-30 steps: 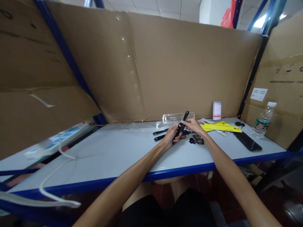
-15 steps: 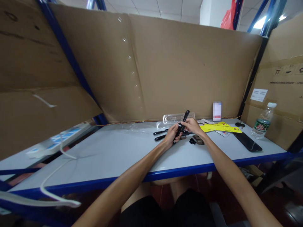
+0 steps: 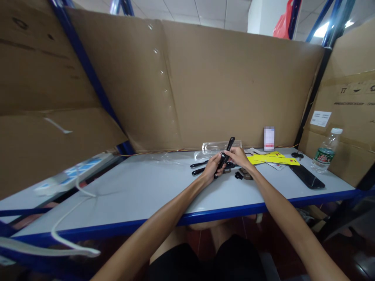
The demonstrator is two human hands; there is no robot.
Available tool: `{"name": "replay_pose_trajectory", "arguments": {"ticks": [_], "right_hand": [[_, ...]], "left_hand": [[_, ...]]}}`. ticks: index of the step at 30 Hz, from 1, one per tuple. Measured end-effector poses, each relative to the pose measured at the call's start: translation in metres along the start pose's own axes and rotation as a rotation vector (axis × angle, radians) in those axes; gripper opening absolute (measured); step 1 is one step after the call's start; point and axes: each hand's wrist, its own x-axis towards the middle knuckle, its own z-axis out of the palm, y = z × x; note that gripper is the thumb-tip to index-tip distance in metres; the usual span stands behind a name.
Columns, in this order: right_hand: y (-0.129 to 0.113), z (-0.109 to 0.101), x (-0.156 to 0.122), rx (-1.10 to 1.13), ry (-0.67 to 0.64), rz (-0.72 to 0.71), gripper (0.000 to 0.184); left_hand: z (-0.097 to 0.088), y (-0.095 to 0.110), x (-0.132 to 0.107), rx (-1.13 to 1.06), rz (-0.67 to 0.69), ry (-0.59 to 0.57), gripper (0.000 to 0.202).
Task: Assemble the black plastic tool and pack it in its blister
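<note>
Both my hands meet over the far middle of the white table (image 3: 140,195). My left hand (image 3: 211,168) is closed round the lower end of a slim black strap-like part (image 3: 229,146) that slants up to the right. My right hand (image 3: 240,157) pinches the same black part near its middle. Two more black strips (image 3: 199,167) lie flat on the table just left of my hands. Small dark pieces (image 3: 241,174) rest below my right wrist.
Yellow cards (image 3: 274,159) and a black phone (image 3: 307,176) lie to the right, with a water bottle (image 3: 325,155) at the far right. A clear plastic package (image 3: 216,146) sits by the cardboard back wall (image 3: 219,86). A power strip (image 3: 73,173) and white cable (image 3: 70,218) are at left.
Nothing has visibly moved apart from a slight shift of the camera; both hands keep their grip on the black part.
</note>
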Motion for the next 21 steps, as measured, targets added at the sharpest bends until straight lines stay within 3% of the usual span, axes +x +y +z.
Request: {"name": "replay_pose_trajectory", "arguments": {"ticks": [13,18,21], "right_hand": [[-0.004,0.002,-0.001,-0.034,0.055,0.02,0.055],[-0.012,-0.003,-0.006,-0.275,0.296,-0.058,0.055],[-0.017,-0.003,-0.011,-0.439,0.323,-0.135,0.049]], "left_hand": [[0.001,0.003,-0.001,-0.043,-0.01,-0.014,0.038],[-0.002,0.004,0.003,-0.167,-0.06,0.031,0.035],[-0.005,0.004,0.005,-0.215,-0.066,0.032,0.032]]}}
